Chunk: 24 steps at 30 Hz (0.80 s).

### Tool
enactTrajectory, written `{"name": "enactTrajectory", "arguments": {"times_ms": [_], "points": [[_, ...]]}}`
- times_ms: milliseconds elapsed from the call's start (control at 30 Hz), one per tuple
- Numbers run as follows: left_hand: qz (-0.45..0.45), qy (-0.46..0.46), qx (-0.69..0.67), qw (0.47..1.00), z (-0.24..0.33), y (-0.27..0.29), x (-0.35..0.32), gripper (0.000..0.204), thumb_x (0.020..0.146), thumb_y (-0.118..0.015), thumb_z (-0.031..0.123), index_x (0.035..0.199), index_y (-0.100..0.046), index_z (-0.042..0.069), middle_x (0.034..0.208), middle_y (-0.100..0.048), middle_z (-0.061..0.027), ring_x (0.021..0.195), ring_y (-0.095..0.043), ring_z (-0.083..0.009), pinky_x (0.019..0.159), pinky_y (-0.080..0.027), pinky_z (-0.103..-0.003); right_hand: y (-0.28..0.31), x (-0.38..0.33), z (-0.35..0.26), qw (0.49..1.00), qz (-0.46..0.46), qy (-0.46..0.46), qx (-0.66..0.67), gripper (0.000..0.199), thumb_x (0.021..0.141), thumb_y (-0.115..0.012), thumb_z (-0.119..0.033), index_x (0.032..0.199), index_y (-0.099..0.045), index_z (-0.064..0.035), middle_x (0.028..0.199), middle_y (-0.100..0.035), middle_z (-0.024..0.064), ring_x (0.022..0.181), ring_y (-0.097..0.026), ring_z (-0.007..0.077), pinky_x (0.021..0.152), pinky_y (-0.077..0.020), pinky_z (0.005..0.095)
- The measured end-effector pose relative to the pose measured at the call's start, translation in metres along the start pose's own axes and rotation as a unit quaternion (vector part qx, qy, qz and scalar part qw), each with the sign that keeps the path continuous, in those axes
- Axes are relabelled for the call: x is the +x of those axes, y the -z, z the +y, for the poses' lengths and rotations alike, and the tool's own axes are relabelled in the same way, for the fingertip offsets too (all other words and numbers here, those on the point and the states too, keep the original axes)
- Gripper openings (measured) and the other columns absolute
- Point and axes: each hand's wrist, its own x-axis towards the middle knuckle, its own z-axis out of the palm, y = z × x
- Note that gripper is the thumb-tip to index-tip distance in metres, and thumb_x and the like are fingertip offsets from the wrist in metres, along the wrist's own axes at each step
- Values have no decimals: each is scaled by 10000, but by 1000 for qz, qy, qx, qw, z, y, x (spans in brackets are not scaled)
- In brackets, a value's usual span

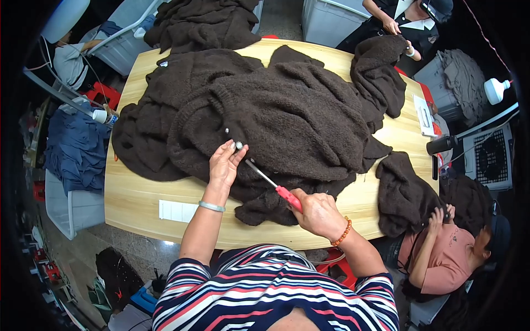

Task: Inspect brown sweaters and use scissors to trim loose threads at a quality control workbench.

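A large heap of dark brown knitted garments [298, 110] spreads over the table in front of me. My left hand [223, 163] is closed in a pinch, fingertips up, on a small whitish, ridged round piece [239, 145] that looks like a button. My right hand [320, 214] wraps round the handle of a red-handled tool [288, 197] with a thin metal shaft, like a screwdriver. Its shaft slants up and left over the knit, the tip a little below my left fingertips. A small shiny stud [227, 131] shows on the knit just above the left hand.
A white paper strip [178, 211] lies on the wooden table [132, 201]. Two people at the right handle brown knitwear, one far [411, 27], one near [452, 254]. Bins hold blue cloth [77, 146] at left and grey cloth [464, 80] at right. A black cylinder [441, 145] stands by the right edge.
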Motion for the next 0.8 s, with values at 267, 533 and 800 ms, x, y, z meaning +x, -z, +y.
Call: {"name": "enactTrajectory", "arguments": {"times_ms": [267,533,800], "points": [[-51,60,9,997,27,2,17,264,943,-614,199,1128,-557,18,971,-652,-114,841,-698,-249,634,-605,-255,-2,13,-4,998,15,-26,57,305,844,-636,-151,1136,-578,-85,833,-654,185,821,-646,365,725,-513,456],[-45,33,70,996,40,-4,46,137,919,-643,119,1023,-628,31,888,-653,-48,745,-673,-175,625,-569,-226,-5,26,-19,998,17,-51,30,245,865,-615,-180,1084,-589,-74,724,-643,194,718,-653,376,675,-512,476],[-87,27,158,983,46,-9,25,108,901,-651,66,1000,-634,28,913,-685,-69,820,-697,-213,695,-579,-269,-1,37,-18,1000,-1,-6,15,178,868,-582,-185,947,-580,-26,685,-632,215,717,-656,384,646,-506,492]]}}
